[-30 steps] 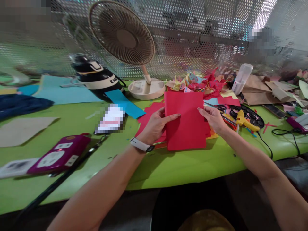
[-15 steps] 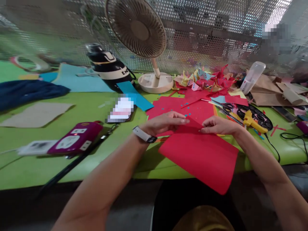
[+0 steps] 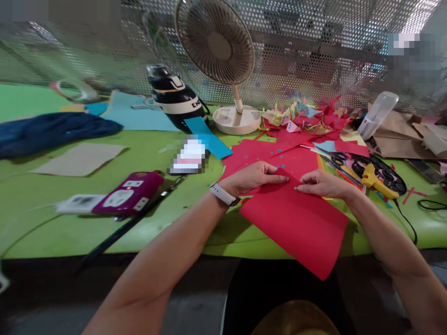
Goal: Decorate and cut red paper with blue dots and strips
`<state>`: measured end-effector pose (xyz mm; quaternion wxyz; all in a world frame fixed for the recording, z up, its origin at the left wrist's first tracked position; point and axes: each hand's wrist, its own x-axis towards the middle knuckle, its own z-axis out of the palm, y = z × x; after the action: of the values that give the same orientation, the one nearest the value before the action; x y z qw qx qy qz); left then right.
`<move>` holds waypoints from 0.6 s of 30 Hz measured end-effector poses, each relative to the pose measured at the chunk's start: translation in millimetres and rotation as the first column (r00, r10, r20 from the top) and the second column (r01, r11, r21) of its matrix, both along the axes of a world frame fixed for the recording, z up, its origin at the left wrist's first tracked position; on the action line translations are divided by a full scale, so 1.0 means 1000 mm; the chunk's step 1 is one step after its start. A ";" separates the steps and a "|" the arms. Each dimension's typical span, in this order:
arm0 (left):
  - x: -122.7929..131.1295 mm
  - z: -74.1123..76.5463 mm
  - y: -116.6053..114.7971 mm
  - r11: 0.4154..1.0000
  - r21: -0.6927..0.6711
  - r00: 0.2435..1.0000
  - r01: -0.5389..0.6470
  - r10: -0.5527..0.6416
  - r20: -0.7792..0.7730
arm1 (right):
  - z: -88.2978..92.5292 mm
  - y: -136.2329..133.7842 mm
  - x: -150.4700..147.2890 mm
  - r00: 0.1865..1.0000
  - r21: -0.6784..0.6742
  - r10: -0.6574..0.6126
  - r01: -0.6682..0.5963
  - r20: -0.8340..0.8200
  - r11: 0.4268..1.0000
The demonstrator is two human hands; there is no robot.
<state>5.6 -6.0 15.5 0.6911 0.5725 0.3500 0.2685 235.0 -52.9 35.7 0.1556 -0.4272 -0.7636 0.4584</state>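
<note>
Tipped down now compared with a second ago (back then upright, facing the camera): one red sheet (image 3: 303, 228), slanting toward the near edge of the green table (image 3: 52, 235), with its bottom corner out past that edge from this angle. Pinching the upper part of it with the left hand (image 3: 260, 177), thumb on top, and likewise with the right hand (image 3: 317, 183), close by but not touching. Can't make out the left fingertips (tucked behind thumb and paper). Also wearing a pale watch band (image 3: 221, 193) on the left wrist. Just beyond the hands, more red paper (image 3: 240, 156) sprinkled with blue bits. Off to the left, a purple power strip (image 3: 129, 191) beside a black strap (image 3: 129, 223). Over to the right, a yellow glue gun (image 3: 382, 186) near scissors (image 3: 338, 160). Farther back, a blue strip (image 3: 211, 139) just in front of a black-and-white bottle (image 3: 179, 103), then a fan (image 3: 219, 44) next to a heap of colourful scraps (image 3: 314, 114). Behind everything, a perforated panel (image 3: 296, 56).
</note>
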 end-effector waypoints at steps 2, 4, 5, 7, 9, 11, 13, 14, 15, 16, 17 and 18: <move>-0.007 0.008 0.004 0.998 -0.032 0.992 0.061 -0.064 -0.111 | 0.000 0.003 0.004 0.999 -0.050 -0.043 0.041 -0.028 0.998; -0.016 0.019 0.008 0.999 -0.037 0.989 -0.028 0.022 -0.145 | 0.002 0.007 0.012 0.995 -0.102 -0.089 0.084 -0.053 0.991; -0.022 0.025 0.010 0.996 -0.038 0.987 -0.076 0.070 -0.145 | 0.003 0.009 0.016 0.991 -0.119 -0.117 0.108 -0.068 0.987; -0.031 0.033 0.014 0.981 -0.046 0.976 -0.190 0.184 -0.114 | 0.006 0.012 0.025 0.974 -0.127 -0.188 0.172 -0.124 0.977; -0.038 0.037 0.018 0.955 -0.038 0.954 -0.295 0.292 -0.072 | 0.009 0.014 0.032 0.947 -0.123 -0.256 0.235 -0.195 0.964; -0.041 0.037 0.022 0.921 -0.005 0.921 -0.390 0.390 -0.026 | 0.010 0.015 0.035 0.912 -0.133 -0.311 0.285 -0.267 0.949; -0.042 0.035 0.025 0.888 0.026 0.888 -0.460 0.459 0.030 | 0.009 0.018 0.034 0.862 -0.145 -0.372 0.343 -0.344 0.928; -0.042 0.033 0.027 0.875 0.034 0.875 -0.482 0.480 0.055 | 0.007 0.019 0.033 0.828 -0.143 -0.407 0.382 -0.386 0.913; -0.042 0.031 0.028 0.864 0.038 0.863 -0.502 0.499 0.077 | 0.005 0.021 0.031 0.788 -0.133 -0.442 0.429 -0.428 0.894; -0.041 0.030 0.029 0.854 0.042 0.853 -0.519 0.513 0.095 | 0.003 0.022 0.029 0.750 -0.116 -0.473 0.478 -0.463 0.871; -0.040 0.029 0.029 0.847 0.044 0.845 -0.530 0.523 0.110 | 0.001 0.023 0.026 0.715 -0.092 -0.498 0.526 -0.491 0.846; -0.039 0.027 0.030 0.842 0.046 0.839 -0.538 0.530 0.125 | -0.001 0.024 0.024 0.686 -0.066 -0.517 0.568 -0.512 0.820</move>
<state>-32.9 23.6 42.9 0.5835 0.4638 0.4471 0.4945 259.3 -28.7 34.9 0.5003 -0.4893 -0.5553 0.4495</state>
